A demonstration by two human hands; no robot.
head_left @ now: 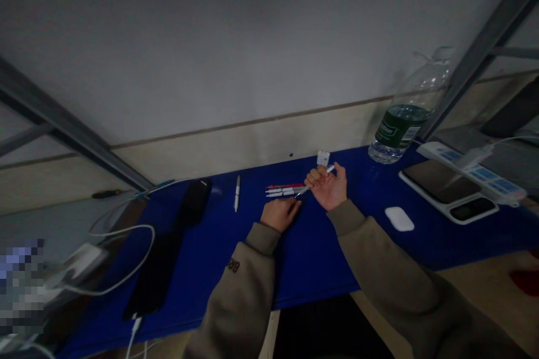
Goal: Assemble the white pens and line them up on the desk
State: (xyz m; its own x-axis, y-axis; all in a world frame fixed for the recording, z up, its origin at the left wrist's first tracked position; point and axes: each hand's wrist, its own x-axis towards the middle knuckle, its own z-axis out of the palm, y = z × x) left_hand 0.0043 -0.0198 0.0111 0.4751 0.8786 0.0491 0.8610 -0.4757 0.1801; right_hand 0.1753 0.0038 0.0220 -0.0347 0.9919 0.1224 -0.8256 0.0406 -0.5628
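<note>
Brown sleeves sit closest. Right hand curls round a pen; left hand is by its low end, grip unclear. Handling this pen seems the step, needing steadiness next.

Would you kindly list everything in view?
held pen: one, pale, centre
row of pens: at least three, red-white, centre
lone pen: one, pale, centre left
plug: one, white, back edge
bottle: one, clear, green label, back right
power strip: one, white-blue, right
scale-like device: one, white-black, right
rounded case: one, white, right
slab: one, black, left
block: one, black, left
cables: several, white, both sides
table: one, blue, underneath
wall: one, grey-cream, back
metal bars: several, grey, both sides
unclear object: one, red, right edge
clutter: uncounted, mixed, far left
left hand: one, brown-sleeved, beside held pen
right hand: one, brown-sleeved, around held pen
</note>
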